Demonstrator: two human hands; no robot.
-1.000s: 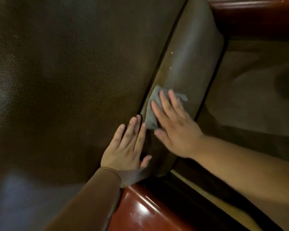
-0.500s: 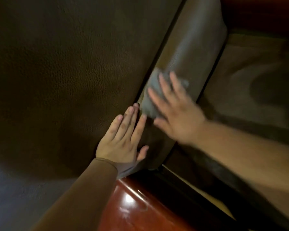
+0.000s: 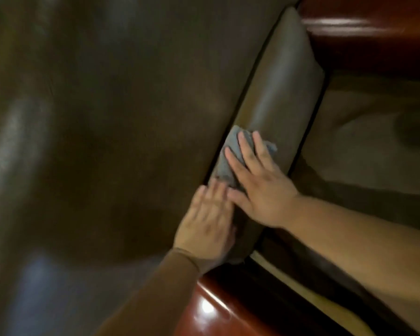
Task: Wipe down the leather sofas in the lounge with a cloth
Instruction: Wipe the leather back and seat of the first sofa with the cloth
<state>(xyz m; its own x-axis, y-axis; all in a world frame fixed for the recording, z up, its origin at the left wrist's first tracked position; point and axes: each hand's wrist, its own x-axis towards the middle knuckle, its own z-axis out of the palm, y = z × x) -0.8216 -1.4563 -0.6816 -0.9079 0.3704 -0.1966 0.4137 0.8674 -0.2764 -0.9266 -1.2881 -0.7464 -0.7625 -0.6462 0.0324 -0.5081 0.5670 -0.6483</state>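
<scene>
Right hand: the right hand lay flat, fingers straight, pressing the grey cloth onto the sofa's padded leather armrest, likely to keep it spread while wiping.
Left hand: the left hand, fingers straight and holding nothing, rested on the seat cushion just beside the seam, apparently for support.
Surroundings: glossy red wood trim edged the sofa.

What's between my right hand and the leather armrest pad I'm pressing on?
The grey cloth. In the head view, the right hand lies flat with straight fingers on it, pressing it against the armrest pad beside the seam.
</scene>
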